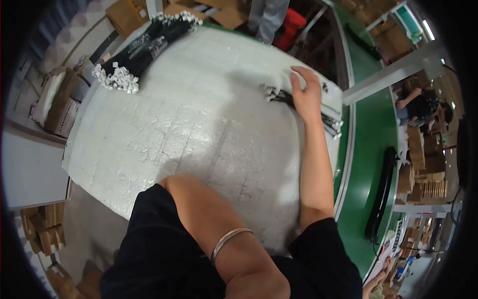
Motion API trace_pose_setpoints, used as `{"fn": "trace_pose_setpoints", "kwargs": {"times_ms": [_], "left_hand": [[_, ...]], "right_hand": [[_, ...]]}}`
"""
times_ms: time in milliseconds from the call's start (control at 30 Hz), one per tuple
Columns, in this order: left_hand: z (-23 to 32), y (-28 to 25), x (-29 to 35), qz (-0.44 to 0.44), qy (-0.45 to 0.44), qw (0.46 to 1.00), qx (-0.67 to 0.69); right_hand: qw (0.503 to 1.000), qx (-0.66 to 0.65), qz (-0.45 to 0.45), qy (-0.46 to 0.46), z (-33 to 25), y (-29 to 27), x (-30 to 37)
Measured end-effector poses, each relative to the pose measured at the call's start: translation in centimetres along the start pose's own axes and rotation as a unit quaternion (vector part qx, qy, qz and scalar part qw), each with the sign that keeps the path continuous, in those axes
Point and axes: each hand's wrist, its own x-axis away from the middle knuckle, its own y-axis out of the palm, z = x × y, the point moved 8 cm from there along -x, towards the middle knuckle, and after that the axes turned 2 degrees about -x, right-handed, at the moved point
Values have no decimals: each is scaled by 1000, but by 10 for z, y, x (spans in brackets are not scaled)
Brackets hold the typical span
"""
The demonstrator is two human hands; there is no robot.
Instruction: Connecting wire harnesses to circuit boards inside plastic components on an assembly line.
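Note:
My right hand [307, 97] is stretched out over a small bundle of black cables [281, 96] with white connectors at their ends, lying at the right side of the white-covered table [199, 129]. Its thumb stands apart from the curved fingers, and nothing shows between them. The hand covers the bundle's middle; whether it touches the cables I cannot tell. My left arm is bent back toward me, a silver bangle at the wrist. Only the back of my left hand [259, 285] shows at the lower edge, with its fingers hidden.
A thick bundle of black cables [144, 50] with white connectors lies at the far left of the table. A green conveyor belt [371, 134] runs along the right, carrying a long black item [384, 194]. Cardboard boxes [64, 99] stand at the left; other people are around.

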Motion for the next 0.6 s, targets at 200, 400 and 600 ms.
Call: {"fn": "trace_pose_setpoints", "kwargs": {"times_ms": [200,400,600], "left_hand": [[-29,-65,-8,336,-212,877,271],[-35,-47,-10,51,-188,980,25],[-34,-34,-12,-99,-140,981,-91]], "right_hand": [[984,-67,-126,111,24,53,42],[988,7,-137,63,18,15,43],[997,41,59,-39,-28,-37,24]]}}
